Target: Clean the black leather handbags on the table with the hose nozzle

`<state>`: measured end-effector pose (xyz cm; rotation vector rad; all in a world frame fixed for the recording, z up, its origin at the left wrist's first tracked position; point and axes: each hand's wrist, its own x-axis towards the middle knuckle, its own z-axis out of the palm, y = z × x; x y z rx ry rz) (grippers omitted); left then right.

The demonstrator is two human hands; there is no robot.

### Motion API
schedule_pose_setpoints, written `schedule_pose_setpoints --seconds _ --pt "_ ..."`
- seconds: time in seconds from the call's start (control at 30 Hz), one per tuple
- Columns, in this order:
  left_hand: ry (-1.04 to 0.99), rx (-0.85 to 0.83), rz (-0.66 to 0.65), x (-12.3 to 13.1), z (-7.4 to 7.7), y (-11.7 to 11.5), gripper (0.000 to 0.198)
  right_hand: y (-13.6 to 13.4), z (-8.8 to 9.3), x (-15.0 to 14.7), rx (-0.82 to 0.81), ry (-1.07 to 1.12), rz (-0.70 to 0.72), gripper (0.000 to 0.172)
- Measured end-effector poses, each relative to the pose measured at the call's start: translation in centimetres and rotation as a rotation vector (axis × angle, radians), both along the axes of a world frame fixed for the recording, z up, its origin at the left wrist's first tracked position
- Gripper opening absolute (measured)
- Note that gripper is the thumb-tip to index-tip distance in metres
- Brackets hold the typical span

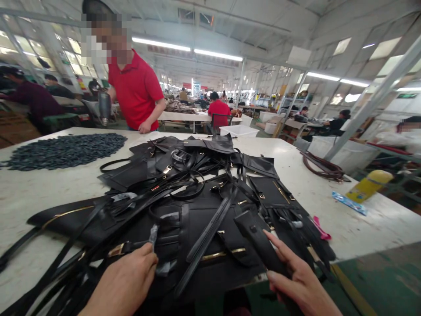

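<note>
Black leather bag pieces (204, 210) with straps, gold zippers and buckles lie in a wide heap on the white table (358, 228). My left hand (126, 276) is at the front left of the heap, its fingers closed beside a strap with a gold buckle and a bit of clear wrapping; what they pinch is too small to name. At the front right, my right hand (292, 272) has its thumb and fingers around the edge of a narrow black leather piece (256, 237). Two loose black straps (208, 237) lie between my hands.
A pile of small dark pieces (69, 151) covers the table's far left. Behind the table stands a person in a red shirt (136, 90), holding a dark bottle-like object (104, 106). At the right are brown cords (320, 166), a yellow bottle (370, 184) and a pink ribbon (321, 228).
</note>
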<state>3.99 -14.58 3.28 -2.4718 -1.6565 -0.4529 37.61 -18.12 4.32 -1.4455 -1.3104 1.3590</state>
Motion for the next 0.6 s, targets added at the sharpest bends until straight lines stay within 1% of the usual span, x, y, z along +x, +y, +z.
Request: schedule_pose_setpoints --seconds 0.07,0.1,0.13,0.2,0.27,0.33,0.4,0.43,0.5,0.6 --pt "0.057 -0.03 -0.049 0.3 1.1 0.5 0.021 0.5 0.9 -1.1 -0.002 0.018 0.03 0.069" --pt "0.066 -0.023 -0.082 0.7 1.2 0.9 0.022 0.8 1.3 -1.7 -0.003 0.025 0.053 0.069" --pt "0.058 0.003 -0.097 1.3 1.0 1.4 0.026 1.2 1.7 -2.4 -0.003 0.033 0.083 0.068" --pt "0.046 0.043 -0.087 2.4 -0.4 2.3 0.034 2.4 2.2 -3.8 0.007 0.053 0.17 0.067" --pt "0.055 0.066 -0.044 3.3 -2.5 2.8 0.035 4.0 2.2 -5.1 0.006 0.067 0.273 0.067" --pt "0.051 0.106 -0.018 3.7 -4.7 2.6 0.036 6.2 1.8 -6.3 -0.013 0.076 0.382 0.067" --pt "0.025 0.157 -0.013 3.8 -6.4 1.9 0.037 8.5 1.3 -7.7 -0.045 0.086 0.491 0.067" --pt "0.01 0.179 -0.013 3.8 -7.0 1.5 0.037 9.7 1.1 -8.5 -0.061 0.089 0.542 0.067" --pt "-0.017 0.196 -0.015 3.7 -7.5 1.0 0.037 12.1 0.9 -10.4 -0.085 0.064 0.624 0.068" --pt "-0.04 0.172 -0.031 3.9 -7.2 0.6 0.036 15.3 1.0 -14.1 -0.082 -0.014 0.688 0.069"
